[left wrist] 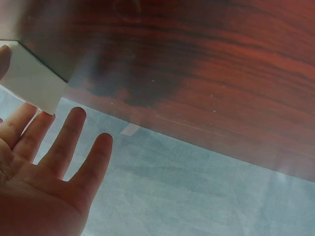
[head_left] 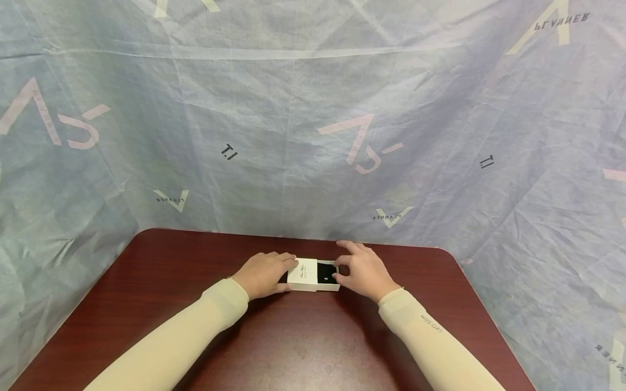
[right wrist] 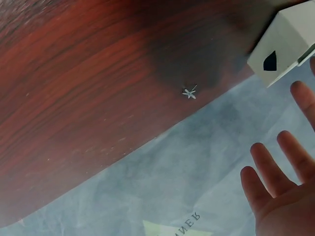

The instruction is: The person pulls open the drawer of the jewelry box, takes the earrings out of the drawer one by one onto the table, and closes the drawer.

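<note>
A small white box (head_left: 302,271) lies on the table, its inner tray (head_left: 327,287) slid partly out to the right. Black lining (head_left: 324,270) with a tiny silver piece (head_left: 326,278) shows in the tray. My left hand (head_left: 264,275) grips the box's left end between thumb and fingers; in the left wrist view the hand (left wrist: 49,182) has its other fingers spread. At the tray's right end, my right hand (head_left: 365,271) pinches with thumb and index finger. The right wrist view shows that hand (right wrist: 290,191) beside the box (right wrist: 288,42), whose end has a dark notch.
A small silver star-shaped piece (right wrist: 189,92) lies on the dark red table in the right wrist view, near the table's edge. Grey printed cloth (head_left: 293,136) hangs behind the table (head_left: 288,336) and along both its sides.
</note>
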`<state>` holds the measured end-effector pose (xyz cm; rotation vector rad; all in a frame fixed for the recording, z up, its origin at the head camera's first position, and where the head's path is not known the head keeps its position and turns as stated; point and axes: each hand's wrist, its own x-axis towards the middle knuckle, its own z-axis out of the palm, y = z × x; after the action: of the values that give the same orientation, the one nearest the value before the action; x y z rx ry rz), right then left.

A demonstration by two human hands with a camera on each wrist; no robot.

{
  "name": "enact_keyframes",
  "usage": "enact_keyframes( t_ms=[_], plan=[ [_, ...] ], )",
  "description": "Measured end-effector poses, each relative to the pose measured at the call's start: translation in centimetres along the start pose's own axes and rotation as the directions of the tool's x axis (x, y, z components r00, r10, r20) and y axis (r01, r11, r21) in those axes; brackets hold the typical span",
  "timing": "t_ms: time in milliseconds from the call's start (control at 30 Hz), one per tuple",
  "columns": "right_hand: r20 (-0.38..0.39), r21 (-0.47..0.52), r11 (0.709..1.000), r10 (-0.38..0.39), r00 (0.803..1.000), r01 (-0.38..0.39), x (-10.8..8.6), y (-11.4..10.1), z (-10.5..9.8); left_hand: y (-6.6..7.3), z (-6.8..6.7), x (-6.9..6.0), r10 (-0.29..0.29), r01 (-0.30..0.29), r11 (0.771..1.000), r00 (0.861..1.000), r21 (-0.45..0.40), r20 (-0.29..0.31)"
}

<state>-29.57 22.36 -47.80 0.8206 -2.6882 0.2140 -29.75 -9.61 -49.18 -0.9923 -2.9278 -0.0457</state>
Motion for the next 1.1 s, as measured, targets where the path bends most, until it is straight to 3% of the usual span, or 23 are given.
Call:
enact_keyframes(
  t_ms=[333, 800, 1100],
  plan=[
    [0.082, 0.064, 0.996, 0.057, 0.995, -0.062, 0.7, -0.8, 0.6, 0.1, -0.1, 0.0, -0.007, 0.008, 1.0, 1.0, -0.012, 0.006],
    [0.085, 0.025, 0.999, 0.032, 0.996, -0.034, 1.1, -1.3, 0.8, -0.1, 0.1, -0.1, 0.016, -0.016, 1.0, 1.0, -0.009, -0.019],
    [0.136, 0.031, 0.998, 0.056, 0.989, -0.061, 1.6, -1.6, 0.7, -0.2, 0.1, -0.1, 0.019, -0.019, 1.0, 1.0, -0.004, -0.014]
  ],
)
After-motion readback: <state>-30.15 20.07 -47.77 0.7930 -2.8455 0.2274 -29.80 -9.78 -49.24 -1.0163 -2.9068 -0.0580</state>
